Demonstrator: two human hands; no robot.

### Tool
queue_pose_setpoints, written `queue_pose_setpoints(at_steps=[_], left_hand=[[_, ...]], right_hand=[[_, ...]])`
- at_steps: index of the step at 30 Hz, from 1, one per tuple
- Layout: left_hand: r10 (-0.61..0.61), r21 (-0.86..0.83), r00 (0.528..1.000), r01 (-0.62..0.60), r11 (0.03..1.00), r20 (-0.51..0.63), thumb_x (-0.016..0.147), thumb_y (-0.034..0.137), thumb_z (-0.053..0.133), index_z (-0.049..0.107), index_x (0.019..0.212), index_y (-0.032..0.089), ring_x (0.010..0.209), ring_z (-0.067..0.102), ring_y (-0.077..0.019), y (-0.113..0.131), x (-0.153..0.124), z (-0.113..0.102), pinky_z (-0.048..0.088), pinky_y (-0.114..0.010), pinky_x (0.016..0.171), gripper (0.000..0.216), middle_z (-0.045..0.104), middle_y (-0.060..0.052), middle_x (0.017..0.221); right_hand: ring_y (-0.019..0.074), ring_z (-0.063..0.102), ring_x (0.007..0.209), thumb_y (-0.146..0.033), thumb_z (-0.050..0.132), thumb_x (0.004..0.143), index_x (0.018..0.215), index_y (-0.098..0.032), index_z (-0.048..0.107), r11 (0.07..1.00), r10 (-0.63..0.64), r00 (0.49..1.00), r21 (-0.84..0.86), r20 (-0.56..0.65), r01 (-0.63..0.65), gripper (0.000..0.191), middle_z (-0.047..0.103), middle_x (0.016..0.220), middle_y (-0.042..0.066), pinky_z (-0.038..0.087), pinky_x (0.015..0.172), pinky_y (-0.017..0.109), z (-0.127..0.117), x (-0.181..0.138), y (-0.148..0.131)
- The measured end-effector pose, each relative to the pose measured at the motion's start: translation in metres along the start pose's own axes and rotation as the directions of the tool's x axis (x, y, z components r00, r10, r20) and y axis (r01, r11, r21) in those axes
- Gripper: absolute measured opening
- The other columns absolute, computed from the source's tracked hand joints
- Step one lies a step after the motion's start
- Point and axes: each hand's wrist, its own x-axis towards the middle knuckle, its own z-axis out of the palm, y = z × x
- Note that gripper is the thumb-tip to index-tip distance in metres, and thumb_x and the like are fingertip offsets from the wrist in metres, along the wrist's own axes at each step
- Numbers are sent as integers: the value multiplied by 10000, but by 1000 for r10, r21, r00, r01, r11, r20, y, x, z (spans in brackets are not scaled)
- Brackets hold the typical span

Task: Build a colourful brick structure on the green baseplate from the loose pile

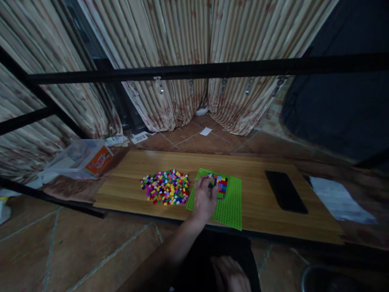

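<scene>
My left hand (204, 199) reaches over the left part of a green studded baseplate (232, 202), its fingers curled and pinched together. Whatever lies between the fingertips is hidden or too small to name. Beside these fingers, a patch of multicoloured building bricks (223, 186) is fixed to the plate in a compact block; the hand covers its left side. A loose heap of small coloured bricks (167, 187) lies on the table just left of the plate. Low in the view, my right hand (231, 275) rests on my dark-clothed lap, fingers stretched out, dimly lit and apparently holding nothing.
The low wooden table (255, 219) also bears a black phone-like slab (286, 192) at right. Beyond its right end lies a white sheet (342, 200). A clear plastic box (79, 160) with an orange label stands at left. A black metal bar (194, 72) crosses before the curtains (179, 36).
</scene>
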Motion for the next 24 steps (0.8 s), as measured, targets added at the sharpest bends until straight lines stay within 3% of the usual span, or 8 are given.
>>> queue_pose_setpoints(at_steps=[4, 7, 11, 13, 17, 24], left_hand=[[39, 49, 999, -40, 998, 19, 835, 118, 524, 590, 1096, 201, 1148, 523, -206, -9, -26, -29, 440, -397, 1013, 281, 574, -85, 1177], [-9, 140, 1000, 11, 990, -18, 825, 98, 510, 608, 1070, 207, 1103, 545, -209, -27, -38, -62, 459, -395, 980, 285, 600, -74, 1128], [-40, 305, 990, 81, 949, -137, 812, 102, 497, 634, 1004, 198, 1035, 565, -233, -58, -39, -105, 474, -427, 943, 255, 623, -79, 1035], [-32, 352, 990, 78, 933, -137, 802, 118, 514, 648, 973, 198, 1021, 571, -239, -70, -35, -117, 478, -433, 940, 231, 627, -78, 1029], [-1, 424, 994, 48, 905, -111, 794, 140, 535, 670, 930, 205, 1009, 575, -243, -84, -31, -121, 489, -433, 926, 203, 627, -83, 1041], [24, 490, 997, 11, 872, -67, 800, 125, 537, 659, 876, 195, 1012, 562, -245, -86, -23, -116, 471, -437, 938, 160, 634, -83, 1038]], right_hand=[[139, 664, 723, -223, 376, 969, 1008, -270, 668, 999, -46, 998, 6, 30, 46, 299, 710, 828, 10, 461, 648, 232, -1, -2, 3], [145, 670, 732, -229, 384, 966, 1010, -269, 669, 998, -57, 998, 3, 31, 57, 292, 713, 827, 12, 476, 660, 238, -1, -2, 5], [152, 668, 706, -234, 408, 953, 1015, -270, 668, 997, -80, 997, 0, 19, 80, 270, 711, 814, 14, 475, 632, 246, -1, -2, 6], [152, 666, 703, -231, 412, 951, 1011, -271, 668, 997, -74, 997, 0, 32, 74, 266, 709, 813, 16, 472, 621, 246, -2, -1, 5], [153, 667, 715, -237, 411, 956, 1002, -273, 667, 998, -64, 997, -2, 47, 65, 263, 709, 816, 17, 473, 634, 244, -3, -1, 5], [158, 667, 729, -214, 418, 948, 1027, -265, 658, 998, -64, 995, -20, 76, 66, 258, 710, 836, 19, 474, 651, 250, -2, -2, 5]])
